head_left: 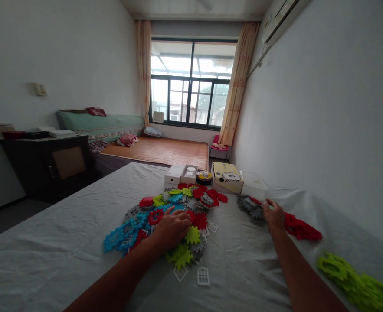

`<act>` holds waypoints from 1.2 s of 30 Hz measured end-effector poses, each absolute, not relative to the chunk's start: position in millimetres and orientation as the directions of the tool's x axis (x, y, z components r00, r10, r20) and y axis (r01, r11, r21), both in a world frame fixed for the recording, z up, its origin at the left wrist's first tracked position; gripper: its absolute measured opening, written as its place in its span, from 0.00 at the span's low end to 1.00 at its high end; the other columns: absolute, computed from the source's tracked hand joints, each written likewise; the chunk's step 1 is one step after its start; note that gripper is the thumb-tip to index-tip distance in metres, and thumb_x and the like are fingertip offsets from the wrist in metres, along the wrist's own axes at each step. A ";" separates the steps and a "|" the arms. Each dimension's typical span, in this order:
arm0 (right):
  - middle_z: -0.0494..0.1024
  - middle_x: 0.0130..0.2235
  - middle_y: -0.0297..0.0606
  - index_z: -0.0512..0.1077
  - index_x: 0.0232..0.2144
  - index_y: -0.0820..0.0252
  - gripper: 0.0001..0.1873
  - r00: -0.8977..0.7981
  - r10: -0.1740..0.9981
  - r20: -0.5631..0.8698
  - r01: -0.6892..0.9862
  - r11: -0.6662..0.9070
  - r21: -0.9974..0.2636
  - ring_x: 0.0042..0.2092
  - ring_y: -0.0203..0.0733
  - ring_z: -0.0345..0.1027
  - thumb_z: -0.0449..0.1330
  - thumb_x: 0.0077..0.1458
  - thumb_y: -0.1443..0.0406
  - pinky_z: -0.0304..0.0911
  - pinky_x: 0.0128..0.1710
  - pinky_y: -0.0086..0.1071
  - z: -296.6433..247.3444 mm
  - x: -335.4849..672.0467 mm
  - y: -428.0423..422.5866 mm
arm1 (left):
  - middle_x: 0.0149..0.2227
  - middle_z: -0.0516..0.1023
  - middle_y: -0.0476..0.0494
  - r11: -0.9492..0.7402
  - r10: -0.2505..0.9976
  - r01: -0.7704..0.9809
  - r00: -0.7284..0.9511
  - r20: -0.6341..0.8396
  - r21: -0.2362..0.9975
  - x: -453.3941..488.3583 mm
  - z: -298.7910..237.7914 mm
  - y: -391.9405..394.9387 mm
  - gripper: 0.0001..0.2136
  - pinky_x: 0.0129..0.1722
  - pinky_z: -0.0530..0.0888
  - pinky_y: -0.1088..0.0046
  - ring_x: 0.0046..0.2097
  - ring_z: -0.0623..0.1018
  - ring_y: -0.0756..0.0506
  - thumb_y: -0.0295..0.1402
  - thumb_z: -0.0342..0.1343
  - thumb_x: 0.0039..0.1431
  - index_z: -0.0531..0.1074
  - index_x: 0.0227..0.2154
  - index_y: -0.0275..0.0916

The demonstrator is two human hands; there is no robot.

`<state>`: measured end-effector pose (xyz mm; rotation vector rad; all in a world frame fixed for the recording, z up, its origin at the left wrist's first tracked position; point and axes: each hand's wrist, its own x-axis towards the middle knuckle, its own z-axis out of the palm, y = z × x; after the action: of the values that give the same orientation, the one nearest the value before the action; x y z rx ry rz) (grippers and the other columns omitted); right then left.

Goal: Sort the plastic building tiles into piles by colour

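My left hand (pixel 175 224) lies on a mixed pile of toothed plastic building pieces, its fingers spread and bent over the red and blue ones. Beside that hand are a lime-green piece (pixel 193 235) and a red piece (pixel 200 221). To the right, my right hand (pixel 274 214) is closed in a pinch on a red building piece (pixel 255 200), only partly visible. It is held just above a group of grey pieces (pixel 250 211). A stack of red pieces (pixel 302 227) sits right of my right wrist.
Lime-green pieces (pixel 357 279) form a heap at the lower right. White window-shaped pieces (pixel 203 276) lie near the front. Behind the pile stand a yellow cartoon box (pixel 227 177), a clear plastic container (pixel 253 185), a round black tin (pixel 204 177) and a white box (pixel 174 174).
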<state>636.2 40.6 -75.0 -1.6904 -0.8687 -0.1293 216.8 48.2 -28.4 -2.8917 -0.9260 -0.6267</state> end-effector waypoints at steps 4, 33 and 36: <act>0.75 0.43 0.48 0.73 0.41 0.62 0.21 0.519 0.621 0.587 0.738 0.021 -0.675 0.41 0.47 0.68 0.50 0.53 0.56 0.63 0.46 0.43 -59.9 581.7 43.9 | 0.40 0.79 0.50 -0.857 0.503 0.504 0.772 0.389 0.107 219.8 -24.3 41.1 0.08 0.56 0.59 0.66 0.48 0.73 0.47 0.34 0.50 0.62 0.75 0.36 0.47; 0.74 0.40 0.37 0.72 0.36 0.55 0.09 0.063 0.808 0.586 0.856 0.258 -0.448 0.33 0.36 0.69 0.55 0.55 0.61 0.63 0.35 0.29 -63.0 462.7 39.2 | 0.39 0.78 0.49 -0.798 0.569 0.603 0.737 0.364 0.026 218.2 -32.4 48.2 0.05 0.57 0.55 0.60 0.46 0.72 0.45 0.29 0.53 0.59 0.74 0.32 0.44; 0.77 0.35 0.38 0.73 0.36 0.58 0.14 0.167 0.825 0.540 0.721 0.271 -0.637 0.32 0.38 0.70 0.55 0.55 0.56 0.64 0.35 0.30 -63.0 470.8 43.1 | 0.39 0.78 0.49 -0.795 0.571 0.606 0.731 0.374 0.030 217.7 -34.5 50.3 0.06 0.57 0.55 0.59 0.46 0.72 0.45 0.30 0.52 0.60 0.74 0.31 0.44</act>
<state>470.8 43.1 -63.0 -1.4722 -1.5754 0.1345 217.7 50.3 -34.5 -2.8351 -0.9663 -0.5650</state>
